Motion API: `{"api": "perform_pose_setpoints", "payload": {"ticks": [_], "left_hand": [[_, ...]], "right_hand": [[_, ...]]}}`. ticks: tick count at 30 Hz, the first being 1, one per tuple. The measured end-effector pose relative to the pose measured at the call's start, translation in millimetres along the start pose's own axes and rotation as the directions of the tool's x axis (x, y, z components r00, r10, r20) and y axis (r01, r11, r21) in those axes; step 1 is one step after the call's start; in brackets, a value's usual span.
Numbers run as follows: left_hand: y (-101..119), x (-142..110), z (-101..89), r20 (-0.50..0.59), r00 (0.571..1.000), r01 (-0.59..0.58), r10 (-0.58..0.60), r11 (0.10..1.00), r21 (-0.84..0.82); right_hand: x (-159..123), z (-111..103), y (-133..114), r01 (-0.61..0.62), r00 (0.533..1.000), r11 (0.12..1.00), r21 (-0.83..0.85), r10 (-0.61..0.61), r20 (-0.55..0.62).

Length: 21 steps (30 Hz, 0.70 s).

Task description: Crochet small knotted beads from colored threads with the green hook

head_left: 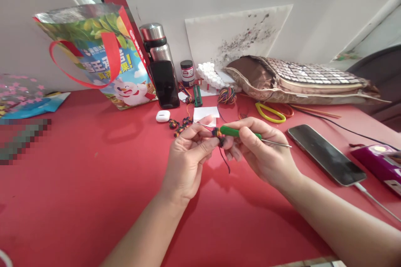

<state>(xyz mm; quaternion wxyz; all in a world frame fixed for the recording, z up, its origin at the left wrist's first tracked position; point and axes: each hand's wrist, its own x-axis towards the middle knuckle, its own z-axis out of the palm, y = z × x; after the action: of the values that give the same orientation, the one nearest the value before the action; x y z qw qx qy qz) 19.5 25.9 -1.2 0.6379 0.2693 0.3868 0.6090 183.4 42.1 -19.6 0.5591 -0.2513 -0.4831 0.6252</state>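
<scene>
My left hand [191, 152] pinches a small multicoloured crocheted piece [218, 134] between thumb and fingers, above the red table. A dark yarn tail [224, 162] dangles from it. My right hand [261, 146] is closed on a crochet hook with a green handle [239, 132], whose thin metal shaft points right, away from the piece. The near end of the green handle is beside the crocheted piece; whether they touch I cannot tell. Behind the hands sits a ball of multicoloured yarn [227, 96]. More crocheted pieces [183, 127] lie just beyond my left hand.
A white earphone case [163, 116], a standing black phone [164, 85], a steel flask [158, 44] and a colourful bag [103, 60] are at the back left. Yellow-handled scissors [270, 112], a charging phone [326, 154] and a purple device [379, 164] lie right. A sequined cushion [300, 79] rests behind.
</scene>
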Motion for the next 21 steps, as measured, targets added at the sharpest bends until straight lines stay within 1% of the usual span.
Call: {"api": "perform_pose_setpoints", "payload": {"ticks": [3,6,10,13,17,21], "left_hand": [[1.4,-1.0,0.5,0.016,1.000,-0.019,0.019,1.000,0.017],[2.0,0.3,-0.7,0.031,0.999,-0.030,0.030,0.999,0.020],[0.9,3.4,-1.8,-0.042,0.996,-0.070,0.072,0.996,0.062],[0.0,4.7,-1.9,-0.081,0.992,-0.087,0.092,0.994,0.065],[0.4,4.5,-0.7,-0.080,0.993,-0.087,0.091,0.994,0.061],[0.8,4.1,-0.3,-0.076,0.994,-0.074,0.077,0.996,0.041]], "right_hand": [[4.2,-0.7,0.7,-0.041,0.998,0.999,0.031,0.042,-0.038],[5.5,-1.0,3.0,-0.063,0.998,0.997,0.034,0.064,-0.026],[3.4,-0.7,7.5,-0.090,0.996,0.995,0.039,0.089,0.010],[2.3,0.2,8.4,-0.082,0.997,0.994,0.067,0.081,0.017],[3.0,1.5,7.2,-0.086,0.996,0.989,0.123,0.087,0.004],[4.1,2.4,6.6,-0.099,0.995,0.986,0.132,0.101,-0.012]]}}
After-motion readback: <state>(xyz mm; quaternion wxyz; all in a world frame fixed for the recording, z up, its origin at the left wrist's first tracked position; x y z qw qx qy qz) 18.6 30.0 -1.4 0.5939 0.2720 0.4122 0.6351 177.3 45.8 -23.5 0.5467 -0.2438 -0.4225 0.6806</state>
